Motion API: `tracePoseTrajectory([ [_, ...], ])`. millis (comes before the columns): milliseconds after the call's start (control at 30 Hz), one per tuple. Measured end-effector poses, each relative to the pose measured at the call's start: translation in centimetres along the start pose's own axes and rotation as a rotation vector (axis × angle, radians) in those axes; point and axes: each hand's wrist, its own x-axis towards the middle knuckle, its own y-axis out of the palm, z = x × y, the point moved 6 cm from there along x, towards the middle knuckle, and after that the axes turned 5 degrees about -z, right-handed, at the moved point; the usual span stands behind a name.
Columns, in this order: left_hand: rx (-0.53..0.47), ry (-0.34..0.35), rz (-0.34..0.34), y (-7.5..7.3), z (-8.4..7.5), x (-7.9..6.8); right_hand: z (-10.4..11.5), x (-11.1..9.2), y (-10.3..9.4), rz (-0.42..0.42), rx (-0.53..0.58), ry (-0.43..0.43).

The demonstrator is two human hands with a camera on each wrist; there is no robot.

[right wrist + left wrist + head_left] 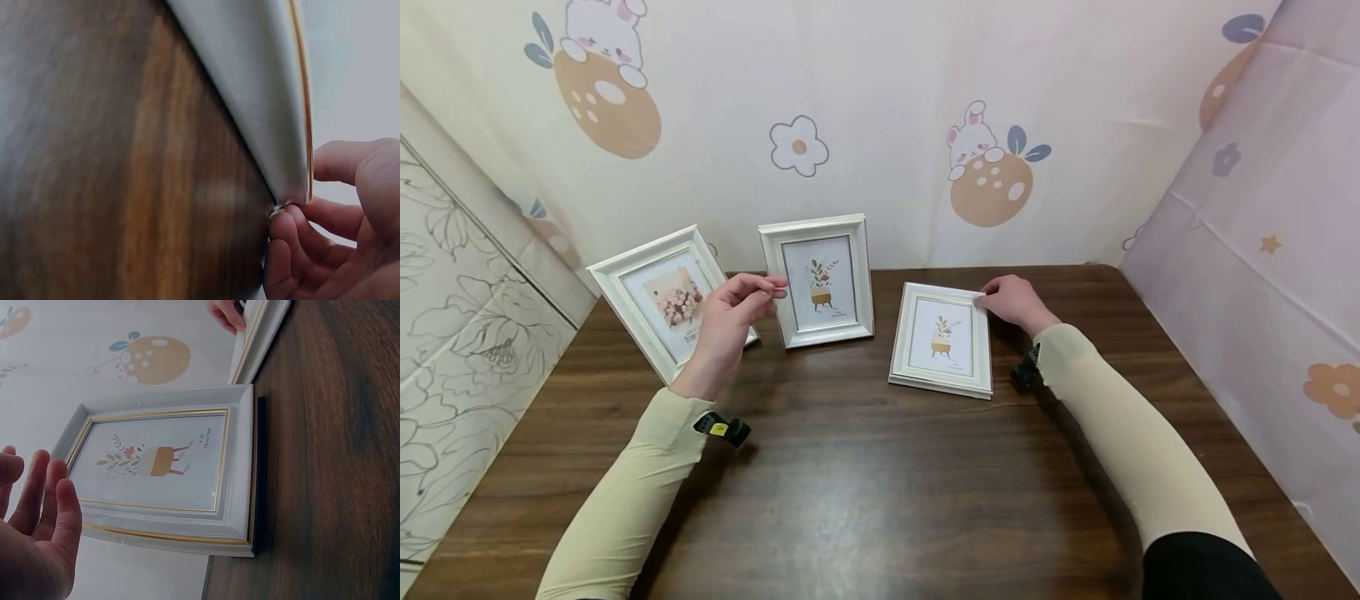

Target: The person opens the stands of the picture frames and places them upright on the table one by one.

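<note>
Slippage is possibly threatening right frame [941, 342] should right hand [1017, 302], pinching its edge, loosen; left hand [732, 317], relaxed and empty, is risking a nudge toppling middle frame [822, 282].

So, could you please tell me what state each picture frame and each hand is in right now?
White rectangular left frame with pink-flower print: standing, partly hidden.
White rectangular middle frame with potted-plant print: standing, leaning back.
White rectangular right-hand frame with potted-plant print: print showing; whether flat or slightly raised, cannot tell.
Bare left hand: holding nothing, beside the middle frame.
Bare right hand: pinching the right-hand frame's far right corner.
</note>
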Motion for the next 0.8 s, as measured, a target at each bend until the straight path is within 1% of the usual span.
tracePoseTrajectory([
  [200, 0.007, 0.004, 0.002, 0.1, 0.0, 0.0, 0.4, 0.6, 0.1, -0.019, -0.041, -0.015],
  [433, 0.018, 0.002, 0.004, 0.0, 0.0, 0.0, 1.1, 0.7, 0.2, 0.036, -0.055, -0.002],
  [500, 0.024, 0.003, 0.001, 0.0, -0.1, 0.0, 1.5, 0.6, 0.1, 0.023, -0.069, -0.017],
  [600, 0.022, 0.006, 0.007, 0.1, -0.1, 0.0, 1.9, 0.4, -0.1, -0.017, -0.109, -0.035],
  [667, 0.021, 0.007, 0.008, 0.1, -0.1, 0.0, 1.9, 0.3, -0.2, -0.032, -0.119, -0.031],
  [800, 0.028, 0.002, -0.002, 0.1, -0.1, 0.0, 1.9, 0.3, -0.1, -0.018, -0.126, -0.011],
])
